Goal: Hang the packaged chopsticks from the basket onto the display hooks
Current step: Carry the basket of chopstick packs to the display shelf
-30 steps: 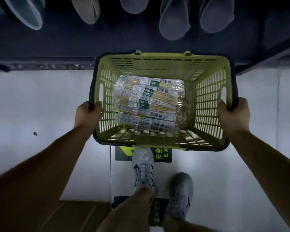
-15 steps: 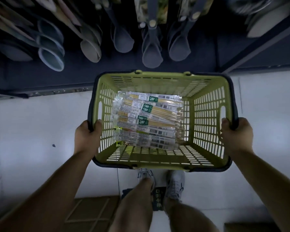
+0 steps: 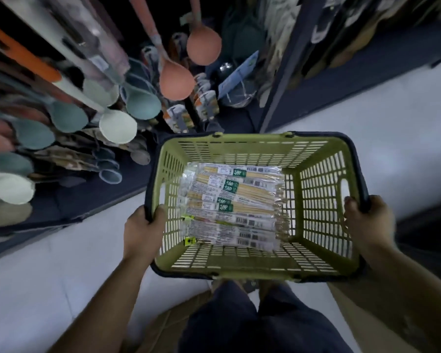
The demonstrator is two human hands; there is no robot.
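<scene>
While both my hands are taken up with carrying, the packaged chopsticks [image 3: 229, 205] lie flat in a loose stack on the bottom of the green basket [image 3: 318, 200], nearer its left wall. My left hand [image 3: 144, 230] grips the basket's left rim, fingers curled over the dark edge; my right hand [image 3: 367, 220] grips the right rim the same way.

I judge the packs light and fairly stiff along their length. They are thin sticks in clear, slick film that will slide over one another, so I would pinch one by its end, where a hang hole ought to be, though I cannot make one out.

Beyond the basket's far rim and to its left hang rows of ladles [image 3: 176, 82] in orange, teal and cream, with small carded packs [image 3: 178, 118] just past that rim. A dark shelf upright [image 3: 278, 85] rises beyond the far side. I cannot pick out a free hook, and I must free one hand first — the basket occupies both.
</scene>
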